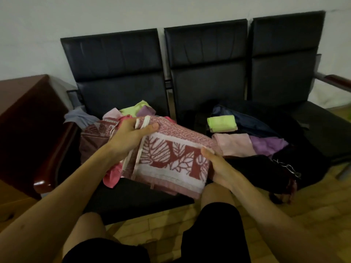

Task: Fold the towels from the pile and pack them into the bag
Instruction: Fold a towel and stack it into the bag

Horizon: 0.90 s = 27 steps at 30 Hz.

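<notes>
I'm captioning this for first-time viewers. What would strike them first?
The red-and-white leaf-patterned towel at centre, gripped by the left hand at its top and the right hand at its right edge. Then the folded green towel, pink towel and purple towel on the dark bag at right, and the colourful pile on the left seat.
</notes>
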Motion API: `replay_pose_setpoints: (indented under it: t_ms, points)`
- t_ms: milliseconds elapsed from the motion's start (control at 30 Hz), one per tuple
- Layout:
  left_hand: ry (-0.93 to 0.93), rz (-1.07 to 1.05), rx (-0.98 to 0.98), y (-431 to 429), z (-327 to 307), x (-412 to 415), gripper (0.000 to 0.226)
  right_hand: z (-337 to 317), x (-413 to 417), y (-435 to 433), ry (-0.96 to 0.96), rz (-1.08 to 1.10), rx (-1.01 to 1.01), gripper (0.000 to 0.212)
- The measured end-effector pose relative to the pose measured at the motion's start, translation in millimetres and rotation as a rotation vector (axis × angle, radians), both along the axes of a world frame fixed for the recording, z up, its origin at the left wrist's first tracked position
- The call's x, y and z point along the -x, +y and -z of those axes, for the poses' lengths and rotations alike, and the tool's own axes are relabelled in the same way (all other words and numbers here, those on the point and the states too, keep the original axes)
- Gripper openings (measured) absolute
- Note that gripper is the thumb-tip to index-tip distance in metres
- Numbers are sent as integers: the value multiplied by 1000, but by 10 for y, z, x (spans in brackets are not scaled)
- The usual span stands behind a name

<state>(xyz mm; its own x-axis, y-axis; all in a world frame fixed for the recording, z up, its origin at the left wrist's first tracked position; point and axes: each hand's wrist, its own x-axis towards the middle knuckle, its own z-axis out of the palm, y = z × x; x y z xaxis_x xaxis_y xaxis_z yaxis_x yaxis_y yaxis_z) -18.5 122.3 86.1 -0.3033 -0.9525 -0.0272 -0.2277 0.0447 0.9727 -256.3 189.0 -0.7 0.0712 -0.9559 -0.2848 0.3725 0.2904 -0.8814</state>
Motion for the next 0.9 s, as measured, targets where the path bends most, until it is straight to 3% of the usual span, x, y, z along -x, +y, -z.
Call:
replay_pose_setpoints:
  t_ms: [100,200,267,367,467,533,633,733,800,900]
  points:
    - [129,-24,-103,-207,-4,212,30,63,-5,28,-29,10,-5,21]
    - [335,-60,-360,-382,178,297,44,-21,95,-5,-53,65,16,33]
    - [512,48,-530,-386,439,323,62,-86,208,-37,-47,71,19,41]
    - [738,377,-705,-415,874,564,76,-157,472,-178,-16,58,-2,50]
    - [565,399,-771,-456,1104,977,63,-187,797,-387,7,81,-39,25]
    - [375,336,-674,-633,1182,1285,54,-191,1130,-608,48,107,-68,28]
    - [191,268,-475,-892,1276,1675,72,-119,1625,-897,201,92,-146,34]
    - [85,204,-309,-1210,1506,2085,80,73,2060,-1249,416,69,-174,33]
    - [53,175,-227,-1383,1687,2319,99,262,2245,-1438,520,126,-160,31]
    - [-38,185,-184,-1543,1905,2630,125,635,2464,-1630,690,189,-145,50]
